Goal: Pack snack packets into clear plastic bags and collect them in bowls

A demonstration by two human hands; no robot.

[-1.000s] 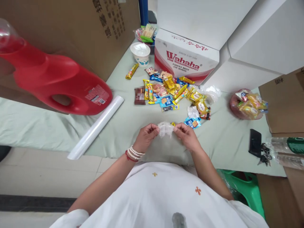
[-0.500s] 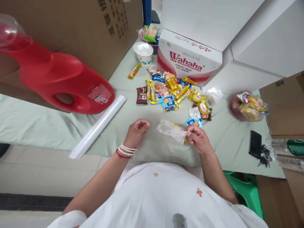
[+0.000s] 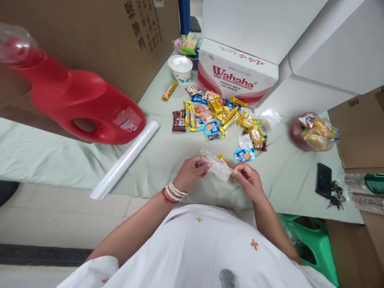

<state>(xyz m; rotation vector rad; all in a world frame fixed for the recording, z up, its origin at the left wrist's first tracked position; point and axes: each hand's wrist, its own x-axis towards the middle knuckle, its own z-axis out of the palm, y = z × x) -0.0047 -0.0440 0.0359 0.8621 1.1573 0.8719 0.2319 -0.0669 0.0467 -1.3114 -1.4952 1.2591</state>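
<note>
A crumpled piece of clear plastic film [image 3: 220, 169] is stretched between my two hands. My left hand [image 3: 195, 170], with a white bead bracelet on the wrist, pinches its left end. At the other end, my right hand [image 3: 246, 178] grips the film between thumb and fingers. A yellow-wrapped snack bar [image 3: 223, 159] shows behind the film, partly hidden by it; whether it touches the film I cannot tell. Just beyond my right hand lies a light blue snack packet [image 3: 244, 155], with a small crumpled clear wrap [image 3: 245, 141] behind it.
Many wrapped snacks [image 3: 212, 127] are heaped in front of a Wahaba-style white carton [image 3: 237, 76]. A paper cup [image 3: 180, 71] stands behind. At left are a red bottle [image 3: 90, 104] and a film roll [image 3: 126, 160]. A snack-filled bowl [image 3: 297, 136], phone [image 3: 324, 180] and keys [image 3: 337, 198] are at right.
My left hand has moved right and taken hold of the free left end of the plastic film. My right hand has kept its hold, shifting slightly left and down.
</note>
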